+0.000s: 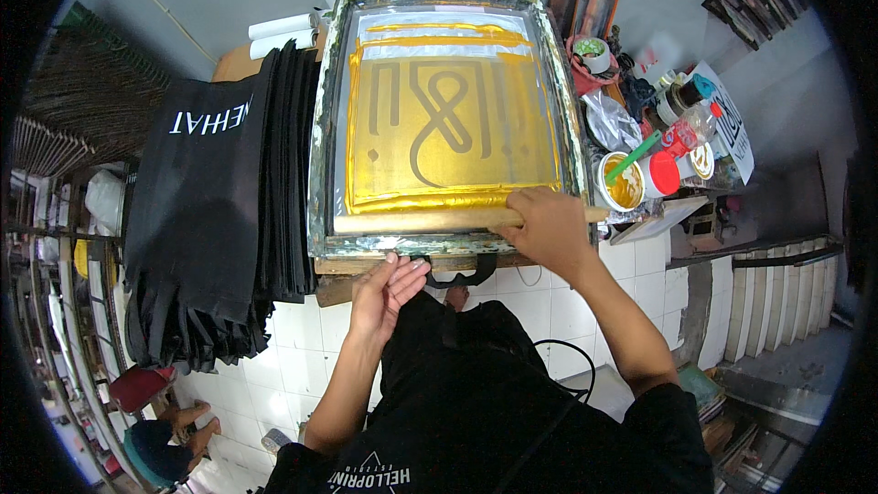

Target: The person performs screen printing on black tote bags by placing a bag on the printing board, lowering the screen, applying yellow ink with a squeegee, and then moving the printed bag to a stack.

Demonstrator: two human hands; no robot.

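A screen-printing frame (322, 133) with a paint-smeared rim lies in front of me. Its mesh is coated with gold ink (393, 123), through which a looping letter design shows. Across the near end of the mesh rests a long wooden squeegee (421, 221), and a ridge of thick ink lies just beyond it. My right hand (551, 233) is closed around the squeegee right of its middle. Palm turned up and fingers stretched, my left hand (389, 291) is at the frame's near edge and holds nothing. A black strap (476, 273) hangs below that edge.
Black printed bags (197, 192) are stacked at the left, close to the frame. At the right stand a tub of gold ink (625, 185) with a green stick, a red-lidded tub (660, 174) and bottles. Another person (160, 448) is low at the far left.
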